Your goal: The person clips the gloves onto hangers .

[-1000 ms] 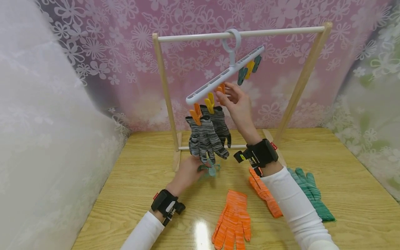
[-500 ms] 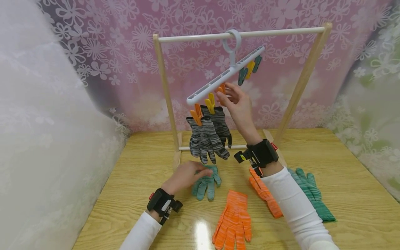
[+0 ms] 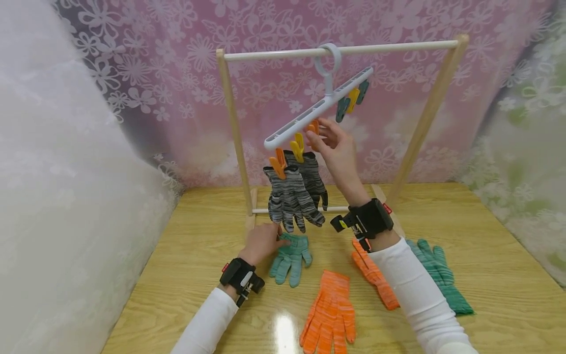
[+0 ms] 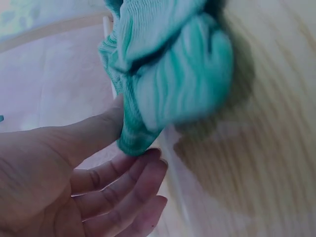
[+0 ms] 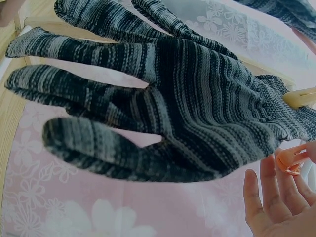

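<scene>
My left hand (image 3: 262,243) pinches a green knit glove (image 3: 289,260) at its cuff, low in front of the rack. The glove's fingers point toward me. In the left wrist view, thumb and fingers grip the folded, slightly blurred green edge. Higher up, my right hand (image 3: 338,152) holds an orange clothespin (image 3: 313,127) under the grey hanger (image 3: 305,113) between thumb and fingers. Beside it, two black-and-grey striped gloves (image 3: 289,196) hang from the hanger, one by an orange clothespin (image 3: 278,163), the other by a yellow clothespin (image 3: 297,147). A striped glove (image 5: 197,98) fills much of the right wrist view.
The hanger hooks over the white bar (image 3: 398,47) of a wooden rack. Green and yellow clothespins (image 3: 353,101) dangle at its far end. On the table (image 3: 199,275) lie an orange glove (image 3: 329,309), another orange glove (image 3: 376,273) and a green glove (image 3: 442,275), partly behind my right forearm.
The left hand's green glove has turned from a bunched, edge-on shape to lying spread in view, fingers toward me. The right hand stays at the orange clothespin.
</scene>
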A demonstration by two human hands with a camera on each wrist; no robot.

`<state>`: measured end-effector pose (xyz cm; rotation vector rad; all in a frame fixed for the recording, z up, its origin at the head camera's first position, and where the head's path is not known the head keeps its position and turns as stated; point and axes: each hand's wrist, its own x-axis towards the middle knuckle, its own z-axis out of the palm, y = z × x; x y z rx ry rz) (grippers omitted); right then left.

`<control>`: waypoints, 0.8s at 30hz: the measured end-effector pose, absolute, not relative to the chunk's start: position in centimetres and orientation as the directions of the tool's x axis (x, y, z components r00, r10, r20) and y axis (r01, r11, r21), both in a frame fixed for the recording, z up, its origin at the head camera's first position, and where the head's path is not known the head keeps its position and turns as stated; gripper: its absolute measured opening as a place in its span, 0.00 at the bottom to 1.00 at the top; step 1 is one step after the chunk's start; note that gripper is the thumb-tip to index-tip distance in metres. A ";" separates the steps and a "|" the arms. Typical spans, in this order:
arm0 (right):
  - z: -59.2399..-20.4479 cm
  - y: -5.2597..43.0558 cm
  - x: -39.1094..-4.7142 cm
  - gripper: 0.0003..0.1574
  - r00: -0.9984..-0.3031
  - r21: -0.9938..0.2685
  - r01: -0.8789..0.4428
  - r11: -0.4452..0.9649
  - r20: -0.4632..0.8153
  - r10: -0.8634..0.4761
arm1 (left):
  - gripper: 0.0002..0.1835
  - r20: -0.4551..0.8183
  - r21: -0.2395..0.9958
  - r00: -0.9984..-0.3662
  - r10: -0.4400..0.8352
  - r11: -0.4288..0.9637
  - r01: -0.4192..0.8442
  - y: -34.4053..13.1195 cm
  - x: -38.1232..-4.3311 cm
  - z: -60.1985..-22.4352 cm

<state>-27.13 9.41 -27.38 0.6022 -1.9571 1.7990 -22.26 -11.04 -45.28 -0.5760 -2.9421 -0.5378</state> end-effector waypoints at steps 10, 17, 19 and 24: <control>-27.5 9.4 -27.1 0.27 -0.806 -0.804 -0.592 0.054 0.591 -0.036 | 0.14 0.195 0.392 -0.907 0.374 0.817 0.422 -11.0 -22.2 -45.4; -27.6 9.4 -27.1 0.28 -0.811 -0.810 -0.584 0.043 0.583 -0.039 | 0.10 0.268 0.398 -0.884 0.384 0.791 0.464 -11.3 -22.0 -44.8; -27.5 9.4 -27.1 0.28 -0.812 -0.811 -0.584 0.037 0.582 -0.039 | 0.13 0.235 0.406 -0.887 0.397 0.790 0.460 -11.6 -21.9 -44.6; -27.5 9.5 -27.1 0.28 -0.812 -0.812 -0.583 0.033 0.582 -0.040 | 0.29 0.127 0.378 -0.901 0.415 0.819 0.431 -12.1 -21.5 -44.6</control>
